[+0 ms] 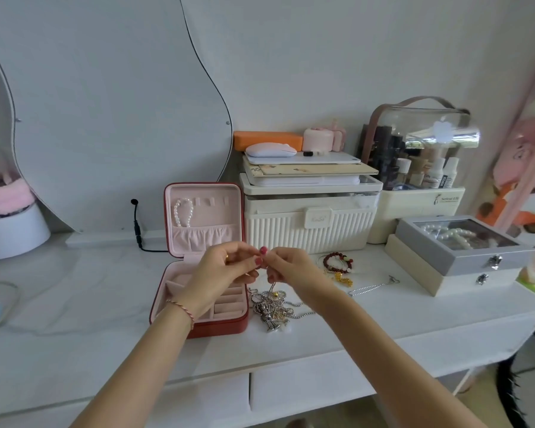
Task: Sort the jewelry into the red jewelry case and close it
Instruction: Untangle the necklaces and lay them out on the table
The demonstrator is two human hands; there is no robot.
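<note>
Where the fingers of both hands pinch together, a thin silver chain hangs to the tangled jewelry heap on the bench. The left hand hovers over the open red jewelry case; at the heap's two o'clock lies a red bead bracelet.

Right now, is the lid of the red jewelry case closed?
No, the red jewelry case stands open, its lid upright with a pearl bracelet hanging inside.

Cream cosmetics organizer, small dark script label, wording too blurred
</note>
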